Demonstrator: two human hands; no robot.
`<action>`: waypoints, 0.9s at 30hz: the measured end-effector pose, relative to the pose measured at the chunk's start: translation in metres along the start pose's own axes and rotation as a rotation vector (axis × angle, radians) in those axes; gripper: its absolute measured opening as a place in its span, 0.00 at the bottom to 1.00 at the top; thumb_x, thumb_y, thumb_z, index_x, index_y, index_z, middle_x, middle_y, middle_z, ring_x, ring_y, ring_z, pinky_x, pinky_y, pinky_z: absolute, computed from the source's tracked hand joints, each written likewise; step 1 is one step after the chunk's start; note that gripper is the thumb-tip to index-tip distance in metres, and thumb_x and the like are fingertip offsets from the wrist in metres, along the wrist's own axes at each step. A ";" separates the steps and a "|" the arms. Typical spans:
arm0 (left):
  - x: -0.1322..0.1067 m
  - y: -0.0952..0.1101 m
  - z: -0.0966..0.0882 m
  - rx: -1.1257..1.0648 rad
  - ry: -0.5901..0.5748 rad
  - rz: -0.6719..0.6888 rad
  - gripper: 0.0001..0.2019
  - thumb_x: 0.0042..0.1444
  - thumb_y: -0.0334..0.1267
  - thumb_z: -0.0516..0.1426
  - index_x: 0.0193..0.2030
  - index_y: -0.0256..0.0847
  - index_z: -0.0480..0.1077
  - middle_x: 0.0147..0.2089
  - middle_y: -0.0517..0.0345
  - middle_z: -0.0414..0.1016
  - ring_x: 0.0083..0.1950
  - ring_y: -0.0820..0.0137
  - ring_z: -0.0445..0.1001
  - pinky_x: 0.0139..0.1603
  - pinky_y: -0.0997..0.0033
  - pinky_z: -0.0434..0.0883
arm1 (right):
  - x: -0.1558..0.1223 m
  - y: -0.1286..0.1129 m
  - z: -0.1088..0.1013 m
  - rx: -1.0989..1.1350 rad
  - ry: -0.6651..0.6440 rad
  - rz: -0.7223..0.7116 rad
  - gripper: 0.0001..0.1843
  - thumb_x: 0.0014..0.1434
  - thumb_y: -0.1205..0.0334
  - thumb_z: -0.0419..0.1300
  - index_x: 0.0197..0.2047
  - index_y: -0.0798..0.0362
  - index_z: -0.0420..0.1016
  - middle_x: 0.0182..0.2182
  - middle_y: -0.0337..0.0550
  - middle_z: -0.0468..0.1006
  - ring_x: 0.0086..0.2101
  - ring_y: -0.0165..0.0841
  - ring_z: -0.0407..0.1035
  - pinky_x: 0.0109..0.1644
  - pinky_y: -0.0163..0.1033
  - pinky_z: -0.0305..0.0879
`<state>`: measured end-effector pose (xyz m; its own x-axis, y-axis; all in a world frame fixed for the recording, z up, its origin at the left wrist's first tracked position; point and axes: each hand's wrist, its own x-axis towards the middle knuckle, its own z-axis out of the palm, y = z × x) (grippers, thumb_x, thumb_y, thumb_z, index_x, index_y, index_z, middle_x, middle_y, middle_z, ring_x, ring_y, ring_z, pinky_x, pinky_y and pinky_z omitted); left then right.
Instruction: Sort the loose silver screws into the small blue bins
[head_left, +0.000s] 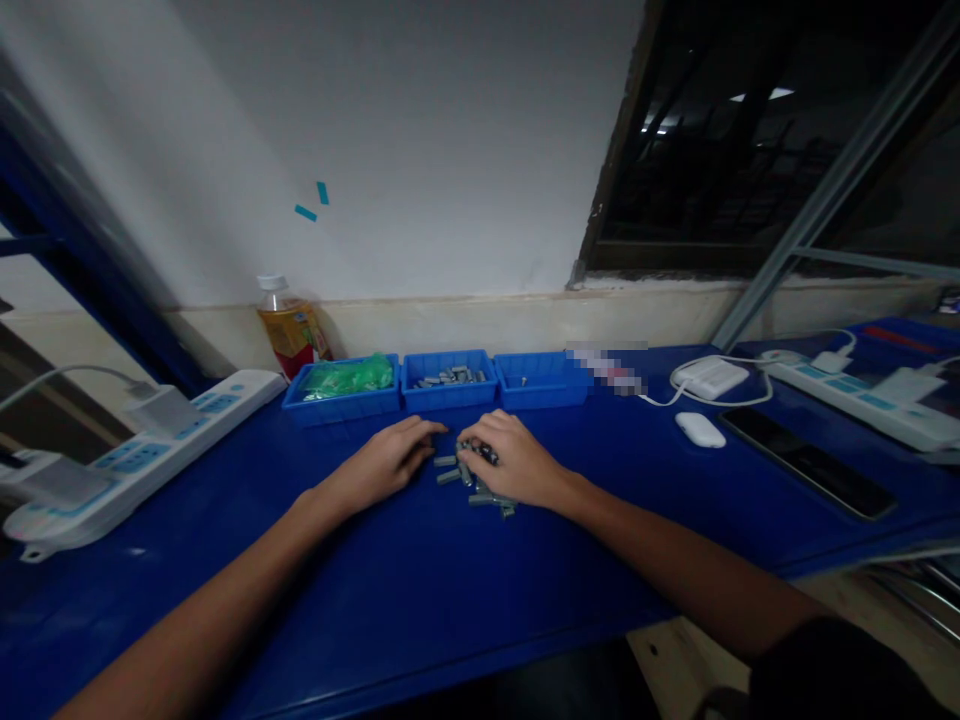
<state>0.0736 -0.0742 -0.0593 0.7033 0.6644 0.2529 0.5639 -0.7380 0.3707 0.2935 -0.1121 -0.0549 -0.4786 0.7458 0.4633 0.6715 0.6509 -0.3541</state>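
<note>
Small grey metal pieces (480, 497), short and bar-like, lie in a loose pile on the blue tabletop (420, 590). My right hand (514, 455) covers the upper part of this pile, its fingers curled round several of the pieces; what lies under the palm is hidden. Just left of the pile, my left hand (394, 455) is low over the table with its index finger stretched toward the pieces and the thumb apart. Nothing shows in it. More of the same-looking pieces sit in the middle blue bin (450, 392) behind the hands.
Left of the middle bin, a blue bin (341, 408) holds green plastic bags. The right bin (540, 395) has a small piece inside. A bottle (289, 325) and a power strip (150, 455) stand left; a phone (806, 460), white case (700, 430) and another power strip (870, 400) lie right.
</note>
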 end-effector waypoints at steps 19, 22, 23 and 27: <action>0.000 0.015 0.006 0.033 0.008 -0.072 0.16 0.65 0.40 0.43 0.53 0.43 0.67 0.46 0.53 0.70 0.46 0.67 0.70 0.49 0.67 0.67 | 0.002 0.033 -0.021 -0.022 0.140 0.001 0.07 0.61 0.66 0.53 0.39 0.55 0.73 0.33 0.44 0.75 0.37 0.34 0.65 0.45 0.41 0.59; 0.003 0.009 0.008 0.012 0.018 -0.061 0.17 0.65 0.38 0.43 0.52 0.42 0.68 0.45 0.52 0.71 0.45 0.68 0.71 0.47 0.69 0.68 | 0.002 0.042 -0.021 -0.054 0.029 0.000 0.07 0.61 0.66 0.54 0.40 0.55 0.73 0.36 0.45 0.74 0.40 0.35 0.65 0.46 0.42 0.58; 0.005 0.008 0.007 -0.005 0.031 -0.068 0.17 0.65 0.37 0.43 0.52 0.42 0.68 0.45 0.52 0.72 0.45 0.68 0.71 0.47 0.69 0.68 | 0.002 0.043 -0.021 -0.054 0.007 0.000 0.07 0.60 0.66 0.55 0.40 0.55 0.73 0.37 0.45 0.74 0.40 0.35 0.64 0.46 0.42 0.58; 0.024 0.009 0.001 -0.081 0.037 -0.146 0.15 0.62 0.40 0.48 0.48 0.39 0.71 0.45 0.53 0.75 0.44 0.67 0.72 0.46 0.69 0.68 | 0.000 0.032 -0.020 -0.067 -0.057 -0.017 0.06 0.59 0.63 0.58 0.40 0.53 0.73 0.36 0.44 0.73 0.41 0.35 0.63 0.43 0.41 0.56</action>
<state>0.0960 -0.0648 -0.0508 0.5991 0.7690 0.2230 0.6211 -0.6221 0.4766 0.3262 -0.0944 -0.0499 -0.5205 0.7427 0.4213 0.6985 0.6542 -0.2901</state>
